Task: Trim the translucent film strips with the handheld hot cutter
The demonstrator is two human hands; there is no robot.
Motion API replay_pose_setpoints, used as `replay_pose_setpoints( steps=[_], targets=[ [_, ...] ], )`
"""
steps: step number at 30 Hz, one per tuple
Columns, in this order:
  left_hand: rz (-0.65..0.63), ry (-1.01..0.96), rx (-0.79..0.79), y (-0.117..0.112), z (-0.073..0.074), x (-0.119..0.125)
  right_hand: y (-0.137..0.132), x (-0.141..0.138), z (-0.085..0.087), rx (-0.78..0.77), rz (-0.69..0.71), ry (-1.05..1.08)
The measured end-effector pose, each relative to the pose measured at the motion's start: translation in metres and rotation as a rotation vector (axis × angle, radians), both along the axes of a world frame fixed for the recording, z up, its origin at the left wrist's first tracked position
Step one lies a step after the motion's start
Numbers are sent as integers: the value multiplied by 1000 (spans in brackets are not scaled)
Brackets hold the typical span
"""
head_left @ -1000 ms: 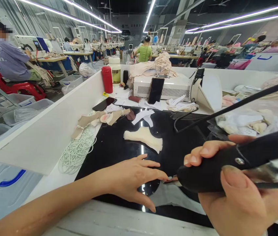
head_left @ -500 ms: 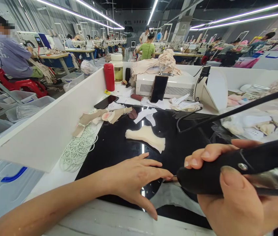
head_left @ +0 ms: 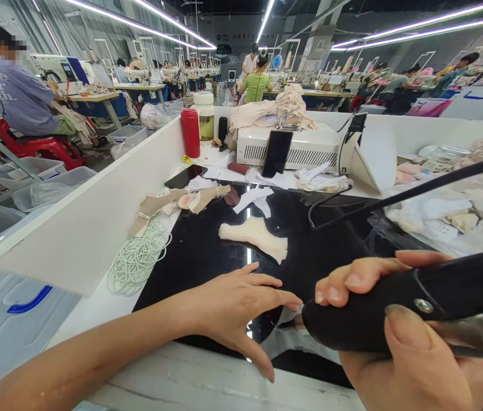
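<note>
My right hand [head_left: 412,348] is wrapped round the thick black handle of a hand tool [head_left: 365,308] with a screw and metal along its side. A narrow metal tip at its left end points at my left fingertips; its exact kind is hidden. Under the tip lies a thin, greyish, see-through piece of material [head_left: 286,337] on the glossy black board [head_left: 190,262]. My left hand [head_left: 241,308] spreads over the board, fingers apart, its index fingertip beside the tip and at the edge of that piece. Farther back, a stack of cream fabric pieces [head_left: 254,235] lies flat.
Pale green cord loops [head_left: 141,260] and beige fabric scraps [head_left: 168,202] lie left. Behind stand a red flask [head_left: 190,134], a phone [head_left: 276,153] and a white vented machine [head_left: 309,148]. A black cable [head_left: 421,191] crosses at right. White side panels [head_left: 91,211] edge the table.
The tool and my right hand have shifted slightly left and down, with the tool's tip lower. My left hand stays spread in nearly the same place. The view has shifted a little.
</note>
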State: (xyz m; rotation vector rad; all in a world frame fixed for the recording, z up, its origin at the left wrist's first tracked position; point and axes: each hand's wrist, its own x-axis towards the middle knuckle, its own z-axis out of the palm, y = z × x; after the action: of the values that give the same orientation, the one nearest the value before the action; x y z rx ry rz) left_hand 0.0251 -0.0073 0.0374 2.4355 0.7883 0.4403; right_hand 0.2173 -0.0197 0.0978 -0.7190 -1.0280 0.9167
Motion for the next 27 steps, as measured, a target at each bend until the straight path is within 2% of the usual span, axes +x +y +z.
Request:
replay_pose_setpoints(
  steps=[2, 5, 10, 15, 19, 23, 27],
  targets=[
    [1, 0, 8, 0, -2, 0, -1, 0, 1, -8, -6, 15],
    [-4, 10, -3, 0, 0, 1, -5, -1, 0, -56, 78, 23],
    [-16, -1, -19, 1, 4, 2, -17, -5, -8, -8, 98, 71],
    [-20, 4, -7, 1, 1, 2, -19, 5, -10, -43, 249, 0],
    [-19, 4, -7, 1, -2, 2, -17, 9, -8, -48, 256, -16],
    [-20, -40, 0, 2, -2, -1, -12, 8, 0, -61, 171, 7],
    [-44, -35, 60, 5, 0, -9, -2, 9, 9, -62, -47, 98]
  ],
)
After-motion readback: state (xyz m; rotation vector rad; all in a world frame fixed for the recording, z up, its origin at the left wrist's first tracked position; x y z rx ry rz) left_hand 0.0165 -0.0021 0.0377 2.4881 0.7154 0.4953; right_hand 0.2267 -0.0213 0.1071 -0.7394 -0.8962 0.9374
